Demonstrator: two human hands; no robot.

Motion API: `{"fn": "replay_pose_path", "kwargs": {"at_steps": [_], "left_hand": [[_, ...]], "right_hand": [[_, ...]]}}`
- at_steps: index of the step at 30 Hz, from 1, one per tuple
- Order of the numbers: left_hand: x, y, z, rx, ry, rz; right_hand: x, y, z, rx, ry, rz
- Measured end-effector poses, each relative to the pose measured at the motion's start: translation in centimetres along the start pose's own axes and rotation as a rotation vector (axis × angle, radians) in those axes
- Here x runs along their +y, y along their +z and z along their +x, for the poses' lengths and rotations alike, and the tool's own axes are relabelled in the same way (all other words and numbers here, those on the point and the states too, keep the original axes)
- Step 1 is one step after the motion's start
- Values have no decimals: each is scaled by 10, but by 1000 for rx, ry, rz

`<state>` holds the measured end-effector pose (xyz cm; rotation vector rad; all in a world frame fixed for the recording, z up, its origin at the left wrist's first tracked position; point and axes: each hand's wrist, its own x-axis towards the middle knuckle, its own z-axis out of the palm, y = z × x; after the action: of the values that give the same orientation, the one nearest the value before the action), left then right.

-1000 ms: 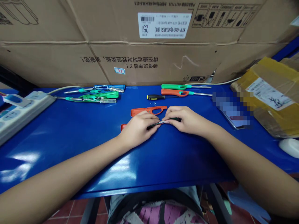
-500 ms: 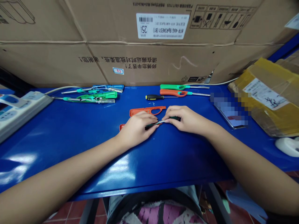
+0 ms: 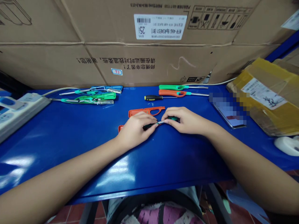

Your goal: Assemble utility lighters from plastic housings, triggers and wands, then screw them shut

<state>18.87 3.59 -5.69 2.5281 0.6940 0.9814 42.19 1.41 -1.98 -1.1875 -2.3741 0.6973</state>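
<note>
Between thumb and fingers, my left hand [image 3: 138,126] pinches one end of a slim part [image 3: 160,122] that is dark at this end and silvery in the middle. My right hand [image 3: 187,120] grips its other side, where a dark green piece shows under the palm. Fingers hide most of it. An orange half shell of a stick lighter [image 3: 133,112] lies just behind my left hand. Another orange shell piece [image 3: 120,128] pokes out from under that hand, mostly covered.
Behind the hands lie a black-and-yellow screwdriver [image 3: 153,97] and several tiny screws [image 3: 151,104]. A green lighter [image 3: 169,87] and an orange lighter [image 3: 173,92] sit beyond. Opened lighters [image 3: 102,96] and a power strip [image 3: 21,109] are left; a phone [image 3: 227,113] and taped box [image 3: 266,98] right.
Both hands stay in place with the slim part between them. Their fingers shift slightly, and more of the green piece shows by my right hand. The whole view slides a little left.
</note>
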Motion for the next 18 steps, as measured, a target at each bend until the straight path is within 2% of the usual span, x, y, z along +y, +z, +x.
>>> {"fn": "replay_pose_path", "kwargs": {"at_steps": [18], "left_hand": [[5,-3,4,-32,-20,16]], "right_hand": [[-1,1,0,-19,41,68]]}}
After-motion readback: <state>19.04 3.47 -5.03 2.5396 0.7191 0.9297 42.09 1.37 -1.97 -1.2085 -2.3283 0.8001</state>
